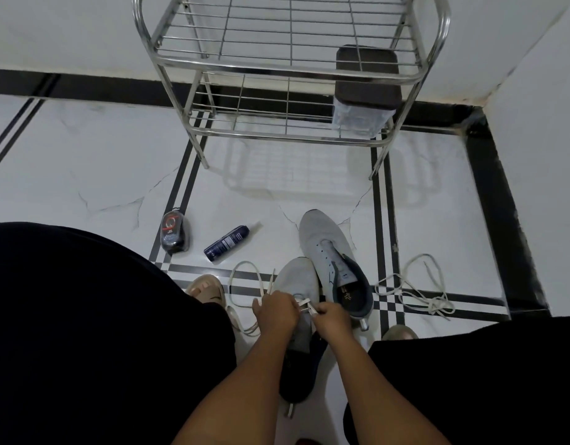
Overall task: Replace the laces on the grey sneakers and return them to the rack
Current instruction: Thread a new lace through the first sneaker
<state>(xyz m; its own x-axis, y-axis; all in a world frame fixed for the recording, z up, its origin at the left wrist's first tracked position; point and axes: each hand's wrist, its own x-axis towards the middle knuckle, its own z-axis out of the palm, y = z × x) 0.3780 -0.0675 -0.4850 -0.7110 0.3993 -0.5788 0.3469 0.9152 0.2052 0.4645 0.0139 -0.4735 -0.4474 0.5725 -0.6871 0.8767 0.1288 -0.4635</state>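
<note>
Two grey sneakers lie on the tiled floor between my knees. The nearer sneaker [298,281] points away from me, with both hands over its eyelets. My left hand [277,311] pinches a white lace [245,277] that loops out to the left. My right hand [332,317] grips the same lace's other end at the shoe's tongue. The second sneaker [328,248] lies just right of it with no lace in it. A loose white lace [418,290] lies tangled on the floor further right. The metal shoe rack [290,72] stands against the wall ahead.
A dark-lidded clear container [364,97] sits on the rack's lower shelf at right. A dark spray can [227,242] lies on the floor to the left, a shoe-polish sponge [174,231] beyond it. My sandalled foot [206,289] and black-clad knees flank the shoes.
</note>
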